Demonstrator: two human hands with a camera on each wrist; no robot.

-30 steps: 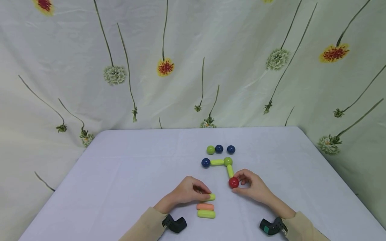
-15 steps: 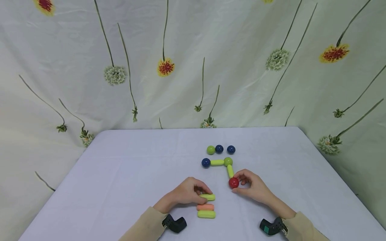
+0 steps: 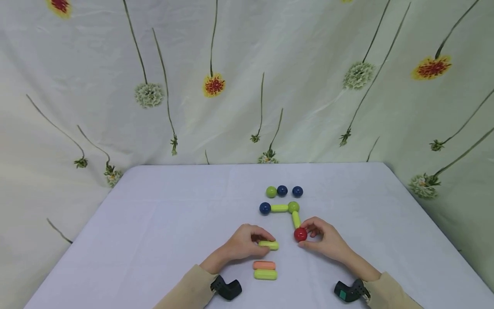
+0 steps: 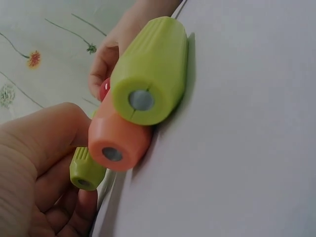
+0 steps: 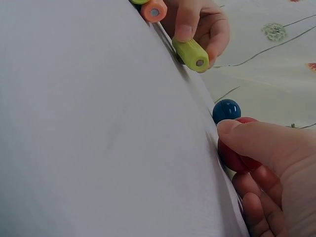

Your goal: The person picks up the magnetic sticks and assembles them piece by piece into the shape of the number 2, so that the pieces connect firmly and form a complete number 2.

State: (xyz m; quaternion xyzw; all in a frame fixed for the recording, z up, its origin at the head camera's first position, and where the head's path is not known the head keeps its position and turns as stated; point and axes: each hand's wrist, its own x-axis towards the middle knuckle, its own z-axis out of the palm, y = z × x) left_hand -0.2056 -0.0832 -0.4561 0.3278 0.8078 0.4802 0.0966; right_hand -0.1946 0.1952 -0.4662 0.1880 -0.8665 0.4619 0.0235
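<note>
My left hand [image 3: 247,243] pinches a yellow-green magnetic rod [image 3: 269,245] between thumb and fingers; a grey metal disc shows in its end in the right wrist view. My right hand [image 3: 324,238] holds a red ball [image 3: 300,234] between thumb and fingertips. That ball touches the near end of a second yellow-green rod [image 3: 296,219], which runs up to a green ball [image 3: 293,207]. From there a third rod [image 3: 279,208] leads left to a dark blue ball [image 3: 265,208]. Nearer the person, an orange rod [image 4: 114,136] lies against another yellow-green rod [image 4: 153,64].
Behind the joined pieces, a loose green ball [image 3: 271,192] touches a dark blue ball [image 3: 282,191], with another blue ball [image 3: 297,192] to their right. A white cloth covers the table [image 3: 173,206]. A flower-patterned curtain [image 3: 308,107] hangs behind it.
My left hand has moved the yellow-green rod away from the orange one, forward and slightly right. The right hand keeps its hold on the red ball. The head view has shifted slightly.
</note>
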